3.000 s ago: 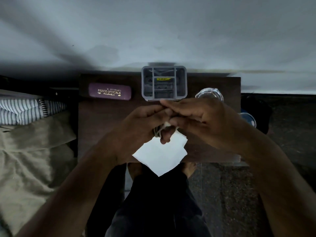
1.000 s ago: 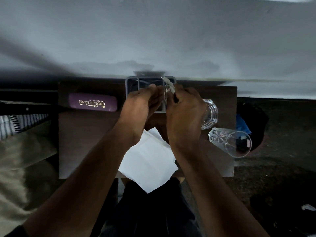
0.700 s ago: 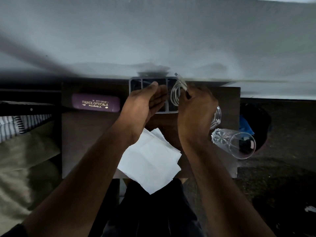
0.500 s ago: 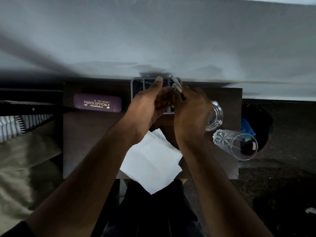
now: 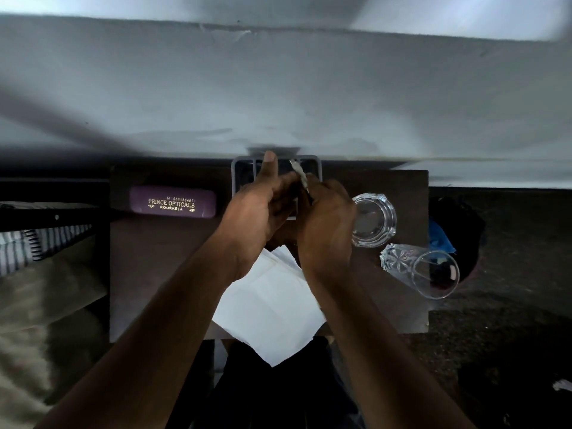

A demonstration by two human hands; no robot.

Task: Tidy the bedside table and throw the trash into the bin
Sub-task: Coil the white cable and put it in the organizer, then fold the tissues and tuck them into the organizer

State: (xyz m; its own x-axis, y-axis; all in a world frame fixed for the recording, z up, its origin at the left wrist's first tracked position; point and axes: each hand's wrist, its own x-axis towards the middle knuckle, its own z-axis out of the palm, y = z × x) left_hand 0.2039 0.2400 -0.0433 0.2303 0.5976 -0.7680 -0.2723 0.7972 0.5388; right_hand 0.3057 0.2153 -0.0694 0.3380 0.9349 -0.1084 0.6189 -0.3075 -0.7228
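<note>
Over the organizer [image 5: 314,168], both hands meeting, glasses case [image 5: 172,202] left, ashtray [image 5: 376,222] right.

Cable [image 5: 299,176] loop gone from view since 0.7 s; hands closed together.

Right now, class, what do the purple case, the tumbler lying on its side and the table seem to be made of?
Case: likely leatherette over a hard shell; matte purple, gold lettering.
Tumbler: clear glass, probably; see-through with a cut pattern at its base.
Table: dark wood or laminate; flat matte brown.

bedroom | bedside table [image 5: 161,261] beside bedding [image 5: 46,292] | spectacle case [image 5: 172,202]
</note>
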